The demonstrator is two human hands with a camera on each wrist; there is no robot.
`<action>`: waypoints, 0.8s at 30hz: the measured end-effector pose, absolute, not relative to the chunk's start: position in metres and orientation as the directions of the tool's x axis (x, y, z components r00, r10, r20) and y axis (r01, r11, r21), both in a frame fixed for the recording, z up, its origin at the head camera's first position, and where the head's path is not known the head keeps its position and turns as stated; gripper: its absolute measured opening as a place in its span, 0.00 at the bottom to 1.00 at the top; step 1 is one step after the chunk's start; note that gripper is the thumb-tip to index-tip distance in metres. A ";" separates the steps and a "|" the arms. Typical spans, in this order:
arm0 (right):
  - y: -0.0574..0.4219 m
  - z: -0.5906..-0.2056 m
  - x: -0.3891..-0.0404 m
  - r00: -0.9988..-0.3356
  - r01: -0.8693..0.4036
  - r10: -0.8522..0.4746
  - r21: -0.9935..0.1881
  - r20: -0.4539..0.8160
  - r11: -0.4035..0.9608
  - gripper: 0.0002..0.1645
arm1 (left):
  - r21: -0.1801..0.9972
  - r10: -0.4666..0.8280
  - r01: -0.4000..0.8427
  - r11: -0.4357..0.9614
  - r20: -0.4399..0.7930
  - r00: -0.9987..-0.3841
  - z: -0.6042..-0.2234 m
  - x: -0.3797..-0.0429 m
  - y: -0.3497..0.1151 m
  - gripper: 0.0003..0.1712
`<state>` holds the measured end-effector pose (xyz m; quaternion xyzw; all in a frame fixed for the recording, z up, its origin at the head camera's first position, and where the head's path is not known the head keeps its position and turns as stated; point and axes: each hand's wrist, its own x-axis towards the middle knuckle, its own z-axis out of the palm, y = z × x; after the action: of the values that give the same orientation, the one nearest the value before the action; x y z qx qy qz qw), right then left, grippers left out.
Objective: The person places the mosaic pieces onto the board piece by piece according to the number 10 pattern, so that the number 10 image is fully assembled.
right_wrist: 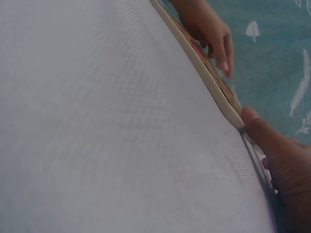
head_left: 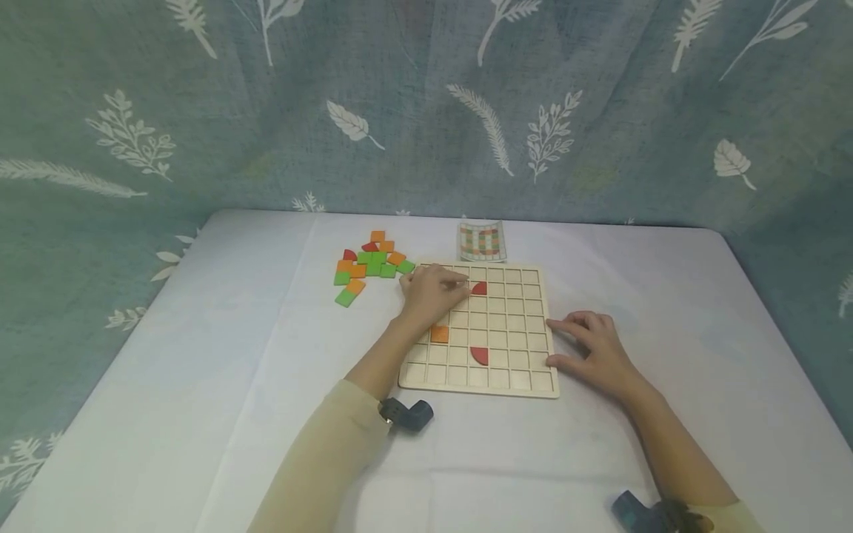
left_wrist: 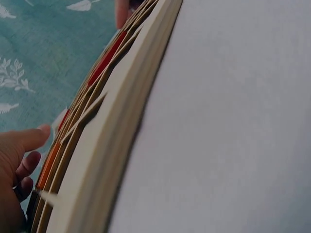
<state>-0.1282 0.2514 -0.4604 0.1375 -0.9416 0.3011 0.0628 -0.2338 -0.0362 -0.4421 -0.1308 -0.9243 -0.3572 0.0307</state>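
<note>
A pale wooden grid board [head_left: 477, 379] lies on the white table. My left hand [head_left: 429, 292] is over its far left part, fingertips beside a red quarter-circle tile [head_left: 479, 288]. In the right wrist view, that left hand [right_wrist: 209, 31] points its fingers down toward the board, and I see nothing held. Thumb and fingers of my right hand [head_left: 596, 352] are spread and touch the board's right edge. An orange square tile [head_left: 440, 334] and another red quarter-circle tile [head_left: 480, 356] sit in grid cells. Cells under my left hand are hidden.
Several loose green, orange and red tiles [head_left: 373, 264] lie left of the board's far corner. A small printed pattern card [head_left: 482, 242] rests beyond the far edge. Behind the white table [head_left: 200, 355] hangs a green cloth with leaf prints [head_left: 413, 111].
</note>
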 end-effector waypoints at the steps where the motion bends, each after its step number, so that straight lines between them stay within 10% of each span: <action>1: 0.252 -0.461 -0.129 -0.954 -0.299 -0.223 -0.548 0.202 0.782 0.37 | 0.660 0.215 0.263 0.704 0.155 -0.964 -0.442 -0.234 -0.039 0.15; 24: 0.255 -0.461 -0.130 -0.921 -0.386 -0.272 -0.547 0.281 0.743 0.36 | 0.567 0.008 0.109 0.816 0.178 -0.984 -0.424 -0.214 -0.150 0.21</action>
<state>-0.1300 0.2546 -0.4613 0.1770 -0.9290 0.3119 0.0917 -0.2139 -0.1505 -0.4240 -0.0309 -0.9492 -0.3015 0.0840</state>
